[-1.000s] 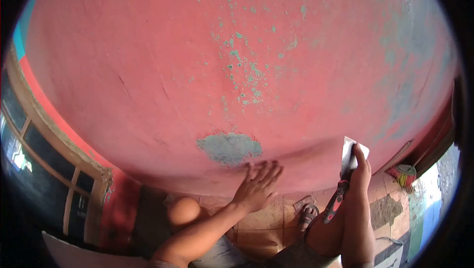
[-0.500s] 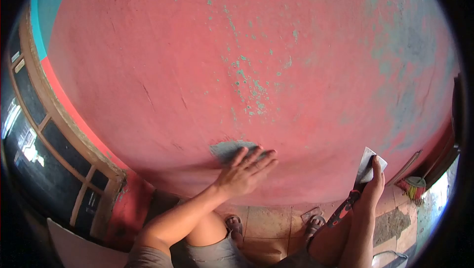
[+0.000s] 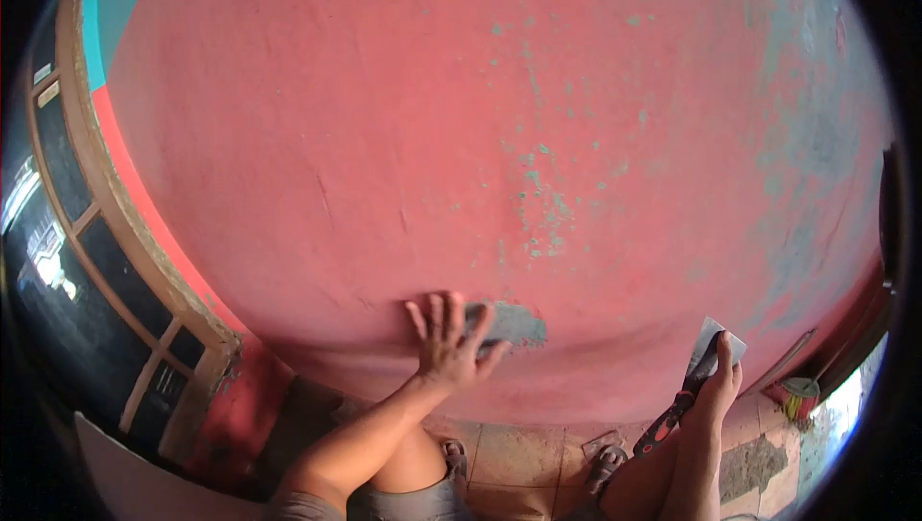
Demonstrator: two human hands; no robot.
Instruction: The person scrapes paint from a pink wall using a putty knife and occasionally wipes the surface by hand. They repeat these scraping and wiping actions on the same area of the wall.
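Fingers spread, my left hand (image 3: 451, 340) lies against the red painted wall (image 3: 288, 262), or just in front of it, at the left part of a bare grey patch (image 3: 523, 325). It holds nothing. On the right, my right hand (image 3: 715, 387) grips a putty knife (image 3: 665, 422) with a black and red handle and a wide metal blade pointing upward. A finger lies along the blade, which is apart from the patch. Flaked spots (image 3: 543, 209) with green showing through run up the wall above the patch.
A wood-framed window (image 3: 106, 233) with dark panes stands on the left. Sandaled feet (image 3: 603, 468) rest on the tiled floor (image 3: 514, 454), near the wall's base. A broom (image 3: 800, 394) leans at the right. A pale panel edge (image 3: 125, 473) juts in at lower left.
My left hand has slid left across the grey patch, from its right side to its left side, with fingers more spread. The view has turned left. My right hand still holds the putty knife.
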